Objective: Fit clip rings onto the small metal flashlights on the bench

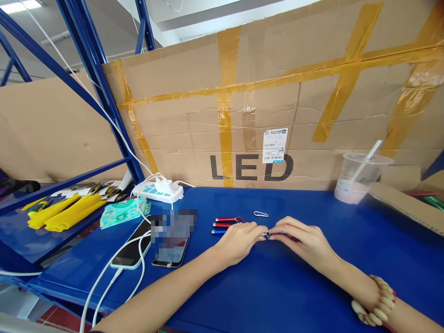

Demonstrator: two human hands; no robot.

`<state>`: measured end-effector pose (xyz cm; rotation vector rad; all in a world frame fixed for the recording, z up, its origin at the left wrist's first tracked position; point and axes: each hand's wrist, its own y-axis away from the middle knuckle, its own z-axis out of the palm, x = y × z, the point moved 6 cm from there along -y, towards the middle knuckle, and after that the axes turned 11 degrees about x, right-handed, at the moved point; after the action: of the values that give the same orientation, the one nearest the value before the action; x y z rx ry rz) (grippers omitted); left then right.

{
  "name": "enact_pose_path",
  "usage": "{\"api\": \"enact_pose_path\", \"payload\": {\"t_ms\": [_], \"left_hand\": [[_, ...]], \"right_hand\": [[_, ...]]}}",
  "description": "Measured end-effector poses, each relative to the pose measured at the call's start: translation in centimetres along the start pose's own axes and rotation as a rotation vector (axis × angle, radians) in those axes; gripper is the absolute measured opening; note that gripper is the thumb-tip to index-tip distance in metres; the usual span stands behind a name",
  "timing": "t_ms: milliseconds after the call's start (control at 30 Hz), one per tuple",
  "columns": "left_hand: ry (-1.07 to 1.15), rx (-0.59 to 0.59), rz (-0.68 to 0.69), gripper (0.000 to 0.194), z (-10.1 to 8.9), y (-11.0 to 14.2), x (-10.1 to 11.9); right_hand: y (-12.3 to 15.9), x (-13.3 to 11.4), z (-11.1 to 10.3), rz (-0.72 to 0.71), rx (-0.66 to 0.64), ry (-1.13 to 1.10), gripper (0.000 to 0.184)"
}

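My left hand (pixel 239 243) and my right hand (pixel 305 238) meet over the blue tabletop. Between their fingertips is a small silver metal ring-like piece (pixel 266 234), partly hidden, so its exact kind is unclear. My left fingers are closed on it, and my right thumb and fingers pinch at its other side. Just beyond lies a silver carabiner clip (pixel 261 214). Beside my left hand are a red metal tube (pixel 226 219) with a red cord, a second red tube (pixel 220 225) and a blue tube (pixel 218 231), all with silver ends; my hand partly covers the nearer ones.
Two phones (pixel 133 247) with white charging cables lie at left, near a teal packet (pixel 121 212) and a power strip (pixel 149 190). Yellow tubes (pixel 74 215) rest farther left. A plastic cup with a straw (pixel 359 178) stands at right by an open carton (pixel 409 203). Cardboard (pixel 173 134) walls the back.
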<state>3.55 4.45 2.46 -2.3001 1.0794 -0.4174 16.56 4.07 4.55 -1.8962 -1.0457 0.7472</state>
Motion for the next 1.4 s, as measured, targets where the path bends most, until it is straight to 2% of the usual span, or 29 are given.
{"api": "enact_pose_path", "payload": {"t_ms": [333,467,667,933,1267,1400], "left_hand": [[0.070,-0.038,-0.052,0.026,-0.15,0.04,0.09],[0.077,-0.029,-0.054,0.026,-0.24,0.05,0.20],[0.072,0.011,-0.048,0.026,-0.25,-0.04,0.13],[0.057,-0.013,-0.031,0.023,-0.44,0.00,0.28],[0.041,-0.010,-0.028,0.022,-0.31,-0.05,0.18],[0.043,-0.018,-0.029,0.022,-0.24,-0.03,0.14]], "right_hand": [[0.08,-0.02,-0.11,-0.025,0.013,0.022,0.012],[0.00,-0.17,-0.15,-0.033,0.019,0.021,0.011],[-0.07,0.04,-0.06,0.044,-0.017,-0.014,0.014],[0.00,0.03,-0.01,0.027,-0.035,0.002,0.011],[-0.02,-0.02,0.27,0.039,-0.064,0.021,0.021],[0.09,0.10,0.41,0.047,-0.069,0.011,0.019]]}}
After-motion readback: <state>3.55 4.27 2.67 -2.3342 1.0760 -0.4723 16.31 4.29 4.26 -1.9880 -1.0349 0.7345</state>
